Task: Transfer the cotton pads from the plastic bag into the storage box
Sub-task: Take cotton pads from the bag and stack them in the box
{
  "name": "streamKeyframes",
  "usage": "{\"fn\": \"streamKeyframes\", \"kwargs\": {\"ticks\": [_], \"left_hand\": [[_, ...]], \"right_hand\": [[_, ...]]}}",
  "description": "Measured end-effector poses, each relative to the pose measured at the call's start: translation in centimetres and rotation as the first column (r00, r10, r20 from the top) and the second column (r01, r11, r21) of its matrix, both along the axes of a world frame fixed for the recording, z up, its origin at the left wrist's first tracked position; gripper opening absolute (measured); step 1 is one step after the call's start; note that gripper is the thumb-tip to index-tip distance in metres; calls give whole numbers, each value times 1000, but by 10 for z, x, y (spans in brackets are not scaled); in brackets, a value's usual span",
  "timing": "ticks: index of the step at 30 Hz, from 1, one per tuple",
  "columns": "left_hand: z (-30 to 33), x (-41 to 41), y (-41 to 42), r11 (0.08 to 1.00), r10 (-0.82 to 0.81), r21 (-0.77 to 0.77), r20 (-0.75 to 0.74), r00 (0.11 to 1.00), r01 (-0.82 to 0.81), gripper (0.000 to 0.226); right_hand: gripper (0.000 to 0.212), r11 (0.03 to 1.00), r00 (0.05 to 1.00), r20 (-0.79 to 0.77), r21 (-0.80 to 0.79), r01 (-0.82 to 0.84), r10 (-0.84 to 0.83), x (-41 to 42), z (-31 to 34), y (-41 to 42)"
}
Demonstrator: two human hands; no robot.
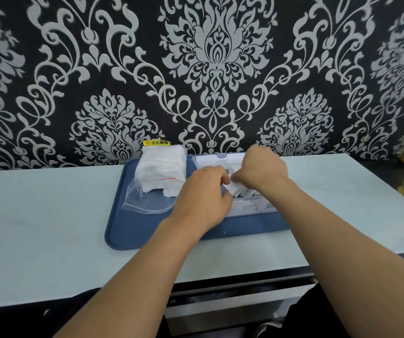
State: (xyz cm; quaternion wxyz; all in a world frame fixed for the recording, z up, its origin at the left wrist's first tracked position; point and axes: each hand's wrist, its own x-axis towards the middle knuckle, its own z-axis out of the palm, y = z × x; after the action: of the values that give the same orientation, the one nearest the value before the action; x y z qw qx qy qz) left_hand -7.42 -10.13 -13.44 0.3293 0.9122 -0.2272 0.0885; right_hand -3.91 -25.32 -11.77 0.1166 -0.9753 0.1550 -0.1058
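Both my hands pinch white cotton pads (235,189) over the clear storage box (249,206).
My left hand (202,198) and right hand (260,167) meet, fingers curled on the pads. The plastic bag (158,176) lies left of them on the blue tray (132,230), its open mouth toward me, long axis running away from me.

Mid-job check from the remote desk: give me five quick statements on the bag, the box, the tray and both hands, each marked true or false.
1. The plastic bag lies on the blue tray, left of the storage box. True.
2. The bag is empty. False: white cotton pads still fill it.
3. Both hands are over the storage box. True: the left hand and right hand meet there, pinching white pads.
4. The tray sits on a dark wooden floor. False: it rests on a pale counter.
5. The right hand grips the bag. False: it is apart from the bag.
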Motion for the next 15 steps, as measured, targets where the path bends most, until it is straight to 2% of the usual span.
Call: {"fn": "streamKeyframes", "kwargs": {"ticks": [3,8,15], "left_hand": [[2,-1,0,998,-5,69,10,1000,5,21],[2,-3,-1,992,-25,121,18,1000,22,22],[1,-2,-1,993,-30,116,28,999,27,21]], "right_hand": [[41,999,1000,23,-47,-3,4,0,0,-2],[44,996,999,-29,-87,-26,23,-2,-1,4],[37,999,997,-67,7,-38,38,-4,1,2]]}}
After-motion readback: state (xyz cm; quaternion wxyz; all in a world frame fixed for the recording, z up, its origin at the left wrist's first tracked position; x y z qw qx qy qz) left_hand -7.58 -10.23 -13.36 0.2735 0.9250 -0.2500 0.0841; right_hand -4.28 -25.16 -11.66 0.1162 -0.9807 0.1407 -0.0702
